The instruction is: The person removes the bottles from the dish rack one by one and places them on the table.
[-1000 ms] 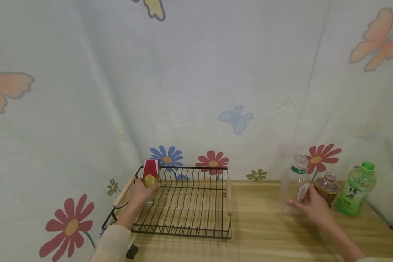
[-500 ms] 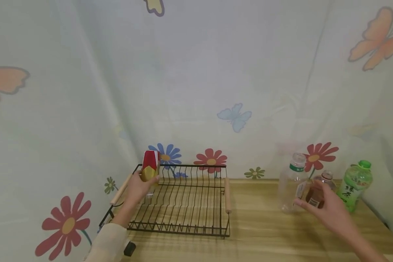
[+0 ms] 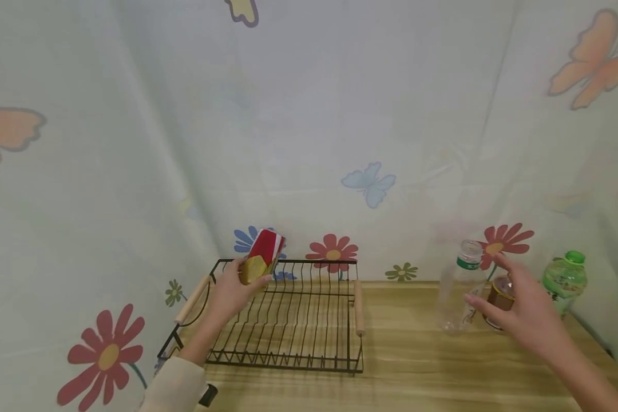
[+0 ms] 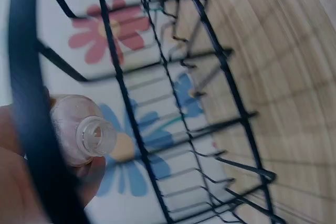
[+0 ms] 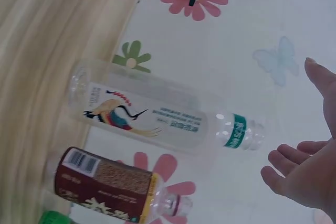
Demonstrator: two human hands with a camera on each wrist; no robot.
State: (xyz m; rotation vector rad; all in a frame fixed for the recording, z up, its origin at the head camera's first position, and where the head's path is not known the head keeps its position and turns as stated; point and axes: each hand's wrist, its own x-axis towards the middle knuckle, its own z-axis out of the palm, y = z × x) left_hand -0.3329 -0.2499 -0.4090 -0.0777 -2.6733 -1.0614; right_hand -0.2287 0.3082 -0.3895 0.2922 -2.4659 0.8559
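Note:
My left hand (image 3: 232,294) grips a small plastic bottle (image 3: 264,254) with a red and gold label, tilted over the back left of a black wire dish rack (image 3: 288,365). In the left wrist view, the bottle's clear uncapped neck (image 4: 96,136) faces the camera behind the rack's bars. On the right, my right hand (image 3: 530,303) holds nothing; its thumb and fingers are spread in front of a brown-labelled bottle (image 3: 502,297). Beside that bottle stands a tall clear bottle (image 3: 449,297) with a green neck band; both are uncapped in the right wrist view.
A green bottle (image 3: 565,277) with a green cap stands at the far right, partly behind the right hand. Light wooden handles (image 3: 359,309) flank the rack. A small black object (image 3: 208,395) lies before it on the wooden table (image 3: 407,366). A flower-patterned curtain (image 3: 417,114) hangs behind.
My left hand has lifted the red and gold bottle and tilted it to the right. My right hand has drawn away from the clear bottle, moving right past the brown-labelled one.

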